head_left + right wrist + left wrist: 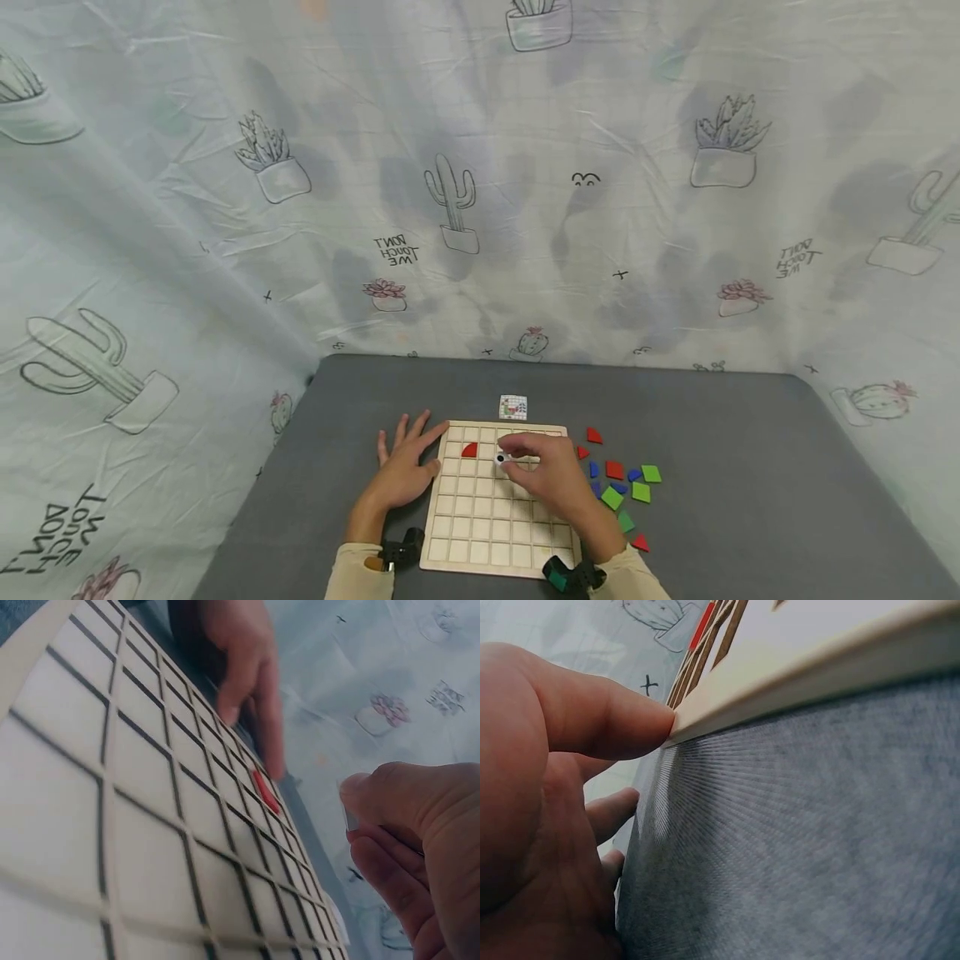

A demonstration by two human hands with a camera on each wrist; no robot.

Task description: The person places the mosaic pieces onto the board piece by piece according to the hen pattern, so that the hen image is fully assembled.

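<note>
A pale wooden grid board [471, 529] lies on the dark grey table. My left hand [405, 477] is at its far left corner, fingers spread, thumb and index fingertip touching the rim. In the left wrist view, the thumb [607, 712] presses against the board's side. Above the board, my right hand [553, 477] pinches a small white tile with a black dot [502, 458] between thumb and fingers. Seen from the right wrist, the tile [351, 819] shows only its thin edge, apart from the board. A red quarter-round piece [469, 450] sits in a cell near the upper left.
Right of the board lie several loose flat pieces: red ones [614, 470], green squares [651, 473] and blue half-rounds [635, 474]. Beyond the far edge rests a small printed pattern card [513, 407]. A cactus-print curtain [525, 250] hangs behind the table [720, 467].
</note>
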